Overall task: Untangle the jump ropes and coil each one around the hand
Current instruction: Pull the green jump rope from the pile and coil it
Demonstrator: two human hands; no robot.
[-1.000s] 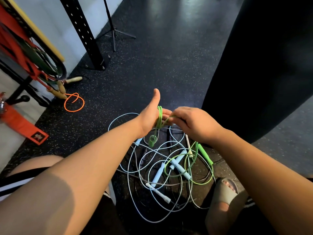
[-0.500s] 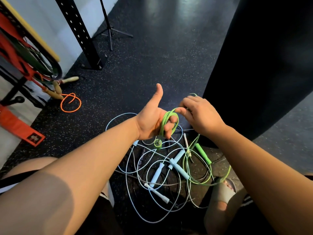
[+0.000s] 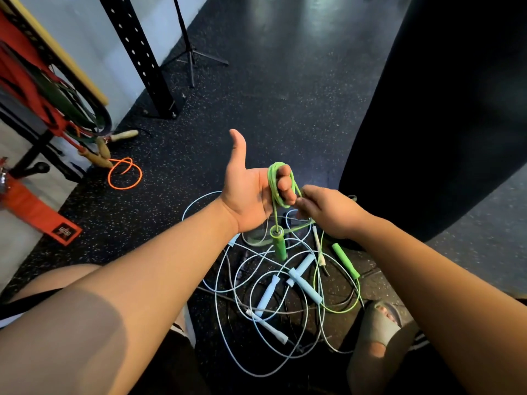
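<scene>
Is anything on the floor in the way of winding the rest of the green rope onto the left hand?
Yes. The green rope is looped around the left hand, but its slack lies among the pale blue ropes in the pile, apparently crossing them.

Green jump rope (image 3: pixel 274 183) looped several turns around curled fingers, one green handle (image 3: pixel 278 244) dangling below, second green handle (image 3: pixel 345 260) on the floor, pale blue and white jump ropes (image 3: pixel 285 292) tangled in overlapping loops beneath
</scene>
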